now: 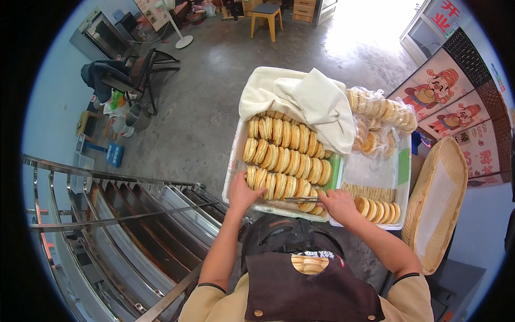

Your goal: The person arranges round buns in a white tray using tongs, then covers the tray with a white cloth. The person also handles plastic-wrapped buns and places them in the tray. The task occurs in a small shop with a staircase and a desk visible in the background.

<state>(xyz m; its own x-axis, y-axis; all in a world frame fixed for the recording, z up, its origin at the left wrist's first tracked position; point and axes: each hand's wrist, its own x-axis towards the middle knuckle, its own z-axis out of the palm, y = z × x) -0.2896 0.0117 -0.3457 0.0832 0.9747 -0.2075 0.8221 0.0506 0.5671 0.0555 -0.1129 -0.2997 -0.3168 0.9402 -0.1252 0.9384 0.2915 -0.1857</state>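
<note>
Round golden flatbreads (287, 161) stand on edge in several rows in a white plastic crate (232, 161). My left hand (244, 193) lies against the left end of the nearest row, thumb and fingers apart; part of the fingers is hidden. My right hand (339, 205) is closed around metal tongs (301, 199), whose arms reach left over the right end of that row. Just right of this hand, a short row of flatbreads (378, 210) stands in a second white crate (406, 177). A cream cloth (316, 107) covers the far part of the first crate.
Clear bags of flatbreads (381, 115) lie in the far part of the right crate. A woven basket (437, 204) leans at the right, before a folding screen (456, 102). On the left stands a metal rack with trays (134, 231). Farther off are a chair (142, 75) and stool (266, 16).
</note>
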